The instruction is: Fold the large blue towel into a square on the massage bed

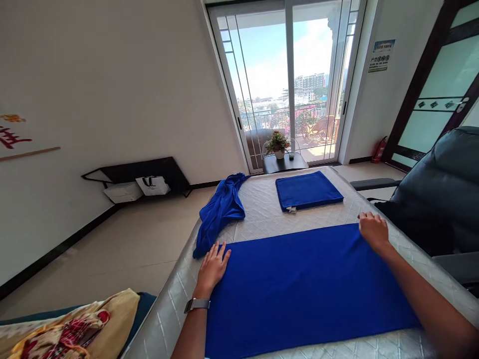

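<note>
A blue cloth [299, 289] lies spread nearly flat on the pale quilted mattress [258, 222], with slight wrinkles near its middle. My left hand [214, 264], with a watch at the wrist, rests at the cloth's far left corner, fingers spread. At the far right corner my right hand [373, 230] has its fingers curled together on the cloth's edge. Beyond the spread cloth sits a neatly folded blue cloth [309, 190] with a white tag at its near edge. A crumpled blue cloth [222, 212] lies at the mattress's left edge, just past my left hand.
A dark armchair [437, 189] stands close on the right. Patterned bedding [78, 329] is at the lower left. Past the mattress are a small table [286, 163] with a potted plant [278, 143] and glass doors. A black rack [145, 174] is by the left wall.
</note>
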Tool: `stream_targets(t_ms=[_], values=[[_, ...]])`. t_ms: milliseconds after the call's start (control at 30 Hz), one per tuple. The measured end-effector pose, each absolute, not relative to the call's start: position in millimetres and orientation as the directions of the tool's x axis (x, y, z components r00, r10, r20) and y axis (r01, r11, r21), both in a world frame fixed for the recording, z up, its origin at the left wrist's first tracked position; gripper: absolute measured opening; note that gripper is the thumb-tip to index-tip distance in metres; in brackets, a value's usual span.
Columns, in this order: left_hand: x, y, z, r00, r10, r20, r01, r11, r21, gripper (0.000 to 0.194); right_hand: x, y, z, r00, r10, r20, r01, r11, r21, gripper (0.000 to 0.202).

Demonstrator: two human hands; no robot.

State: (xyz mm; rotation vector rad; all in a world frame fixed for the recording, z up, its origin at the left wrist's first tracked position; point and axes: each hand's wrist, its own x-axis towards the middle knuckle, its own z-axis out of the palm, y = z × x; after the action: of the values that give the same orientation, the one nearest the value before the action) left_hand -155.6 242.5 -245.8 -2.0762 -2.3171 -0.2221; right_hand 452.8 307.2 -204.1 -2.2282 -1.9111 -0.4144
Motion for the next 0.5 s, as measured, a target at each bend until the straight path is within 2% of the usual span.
stream_targets(t_ms=[67, 167, 233, 367, 500], values=[[-154, 243, -245, -0.11, 0.984, 0.137, 0.991, 0.098, 0.089, 0.063, 393, 291, -194, 0.013, 0.934, 0.357, 0.999, -0.024, 0.027, 0.036], [-151, 242, -244, -0.09, 0.98, 0.179, 0.993, 0.075, 0.092, 0.062, 294, 268, -190, -0.28, 0.905, 0.321, 0.937, 0.331, -0.115, 0.042], [-150, 241, -243, -0.07, 0.981, 0.183, 0.994, 0.054, 0.094, 0.063, 240, 257, -196, -0.428, 0.863, 0.269, 0.851, 0.485, -0.202, 0.051], [-151, 239, -244, -0.069, 0.989, 0.133, 0.992, 0.053, 0.115, 0.065, 190, 252, -212, -0.49, 0.866, 0.099, 0.806, 0.494, -0.326, 0.066], [-153, 238, -247, -0.073, 0.991, 0.114, 0.992, 0.06, 0.114, 0.066, 216, 258, -222, -0.494, 0.869, 0.023, 0.813, 0.472, -0.342, 0.07]])
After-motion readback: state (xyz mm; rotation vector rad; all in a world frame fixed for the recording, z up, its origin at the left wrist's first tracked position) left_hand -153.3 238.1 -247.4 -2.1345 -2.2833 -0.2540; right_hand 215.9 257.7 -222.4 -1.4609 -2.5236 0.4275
